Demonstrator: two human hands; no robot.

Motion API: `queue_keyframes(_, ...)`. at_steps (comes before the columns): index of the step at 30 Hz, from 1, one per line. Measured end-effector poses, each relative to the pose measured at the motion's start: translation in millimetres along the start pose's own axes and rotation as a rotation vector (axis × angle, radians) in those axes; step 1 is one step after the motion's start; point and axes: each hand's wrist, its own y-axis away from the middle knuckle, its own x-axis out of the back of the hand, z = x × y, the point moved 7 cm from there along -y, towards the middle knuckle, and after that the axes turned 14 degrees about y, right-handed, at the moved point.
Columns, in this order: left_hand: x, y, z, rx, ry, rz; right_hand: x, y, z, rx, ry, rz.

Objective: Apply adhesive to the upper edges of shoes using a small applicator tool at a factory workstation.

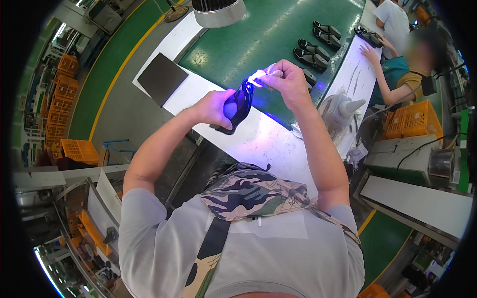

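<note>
My left hand (212,108) grips a glossy black shoe (241,103) from its left side, holding it above the white table edge (258,144). The shoe stands tilted, with one end pointing up toward my right hand. Pinched in the fingers of my right hand (292,83) is a small whitish cloth (275,73), which meets that upper end. Bright violet light falls on the cloth and shoe, so the exact contact is washed out by glare.
Several dark shoes (311,55) lie on the green belt (238,49). A lamp (218,14) hangs over its far side. At left lies a dark square board (162,79). Right of my forearm stands a white nozzle bottle (343,110). A co-worker (397,79) handles another shoe (368,37).
</note>
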Motion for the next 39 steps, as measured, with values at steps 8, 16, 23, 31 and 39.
queue_keyframes(8, -12, -3, -21, 0.125, 0.711, -0.081, -5, -6, 14, 0.151, 0.057, 0.064)
queue_keyframes(16, -21, -4, -36, 0.257, 1.056, -0.096, -20, 4, 33, 0.116, 0.080, 0.003)
queue_keyframes(23, -26, 4, -49, 0.353, 1.253, 0.010, -33, 16, 43, 0.070, -0.036, -0.057)
queue_keyframes(31, -32, 12, -58, 0.362, 1.441, 0.060, -44, 29, 50, -0.002, -0.095, -0.140)
queue_keyframes(39, -65, 35, -78, 0.404, 1.792, 0.138, -54, 41, 35, 0.039, -0.027, -0.207)
